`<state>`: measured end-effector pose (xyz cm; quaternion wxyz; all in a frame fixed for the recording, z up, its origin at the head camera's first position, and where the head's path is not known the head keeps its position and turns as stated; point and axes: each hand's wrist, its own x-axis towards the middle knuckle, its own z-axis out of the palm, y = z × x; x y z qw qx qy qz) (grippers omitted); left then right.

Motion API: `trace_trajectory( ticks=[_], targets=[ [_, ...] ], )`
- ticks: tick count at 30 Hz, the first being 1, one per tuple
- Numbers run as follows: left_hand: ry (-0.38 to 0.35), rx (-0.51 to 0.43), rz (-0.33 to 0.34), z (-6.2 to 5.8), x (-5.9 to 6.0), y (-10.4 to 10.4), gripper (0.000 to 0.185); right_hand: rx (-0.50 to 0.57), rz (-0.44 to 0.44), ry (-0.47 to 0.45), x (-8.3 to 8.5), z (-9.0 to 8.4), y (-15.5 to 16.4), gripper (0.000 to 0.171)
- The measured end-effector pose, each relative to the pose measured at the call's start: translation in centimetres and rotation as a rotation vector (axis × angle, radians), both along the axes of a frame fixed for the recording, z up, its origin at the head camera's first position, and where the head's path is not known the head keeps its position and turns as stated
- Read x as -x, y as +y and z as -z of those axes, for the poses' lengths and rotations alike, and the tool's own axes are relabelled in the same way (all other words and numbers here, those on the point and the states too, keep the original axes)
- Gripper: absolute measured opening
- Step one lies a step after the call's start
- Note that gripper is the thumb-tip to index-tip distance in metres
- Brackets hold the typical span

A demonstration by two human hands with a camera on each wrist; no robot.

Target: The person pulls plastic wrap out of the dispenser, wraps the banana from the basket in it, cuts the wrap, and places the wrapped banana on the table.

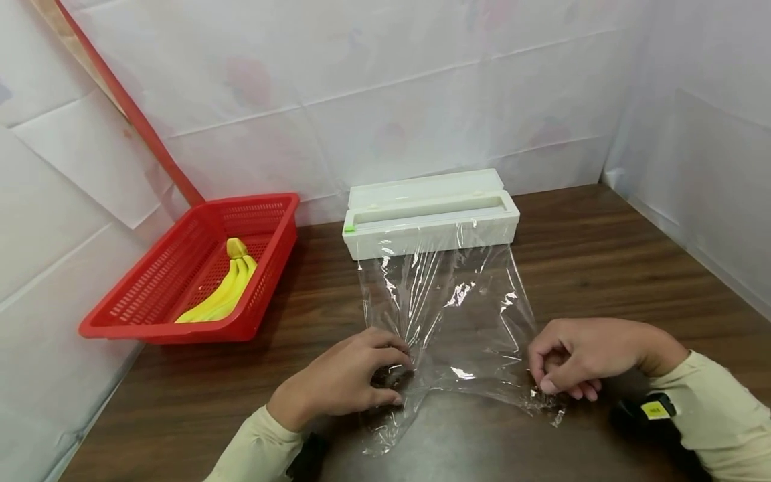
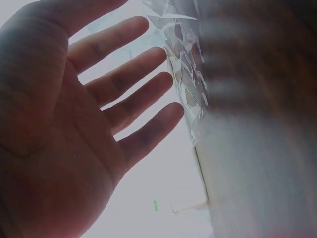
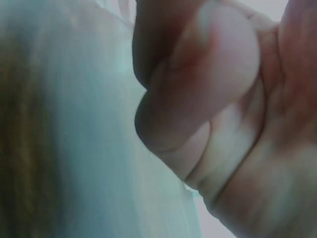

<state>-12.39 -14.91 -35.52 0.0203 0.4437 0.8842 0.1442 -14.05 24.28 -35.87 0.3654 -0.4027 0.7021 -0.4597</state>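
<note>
Currently: left hand [image 1: 343, 381] and right hand [image 1: 578, 358] each pinch near corners of cling film [image 1: 448, 314] drawn from dispenser [image 1: 430, 214]; uneven pull risks wrinkling, self-sticking.

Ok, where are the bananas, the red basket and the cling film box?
bananas [image 1: 225, 289], head view, middle of the bunch
red basket [image 1: 123, 330], head view, near rim
cling film box [image 1: 430, 231], head view, front wall

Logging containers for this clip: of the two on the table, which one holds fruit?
The red basket at the left, with yellow bananas inside. The white cling film dispenser holds only film.
</note>
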Motion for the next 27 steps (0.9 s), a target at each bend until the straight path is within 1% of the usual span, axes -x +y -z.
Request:
trace_trajectory(
  ticks=[3, 5, 8, 13, 17, 19, 21, 23, 25, 27],
  targets=[
    [-0.005, 0.009, -0.004, 0.0, -0.1, 0.0, 0.041, -0.063, 0.093, 0.072, 0.1, -0.4, 0.3, 0.01],
    [-0.003, 0.006, -0.009, 0.0, -0.1, 0.0, 0.04, -0.115, 0.16, 0.113, 0.2, -0.6, 0.4, 0.013],
    [0.003, -0.009, -0.017, 0.1, -0.2, 0.0, 0.037, -0.181, 0.218, 0.152, 0.3, -0.6, 0.4, 0.02],
    [0.027, -0.041, -0.022, 0.1, -0.1, 0.0, 0.031, -0.284, 0.228, 0.194, 0.1, -0.4, 0.4, 0.026],
    [0.074, -0.053, -0.017, 0.1, -0.1, 0.2, 0.024, -0.352, 0.234, 0.223, 0.0, -0.3, 0.3, 0.029],
    [0.103, -0.043, -0.01, 0.1, -0.2, 0.2, 0.021, -0.378, 0.235, 0.266, -0.1, -0.3, 0.1, 0.031],
    [0.113, -0.017, -0.006, 0.1, -0.4, 0.3, 0.019, -0.404, 0.231, 0.33, -0.3, -0.4, -0.1, 0.032],
    [0.092, 0.03, -0.007, -0.1, -0.7, 0.4, 0.022, -0.428, 0.23, 0.394, -0.6, -0.5, -0.4, 0.032],
    [0.03, 0.075, -0.016, -0.3, -1.0, 0.5, 0.023, -0.45, 0.231, 0.441, -0.9, -0.6, -0.6, 0.032],
    [-0.047, 0.111, -0.027, -0.5, -1.2, 0.6, 0.024, -0.472, 0.238, 0.466, -1.1, -0.7, -0.7, 0.032]
  ],
)
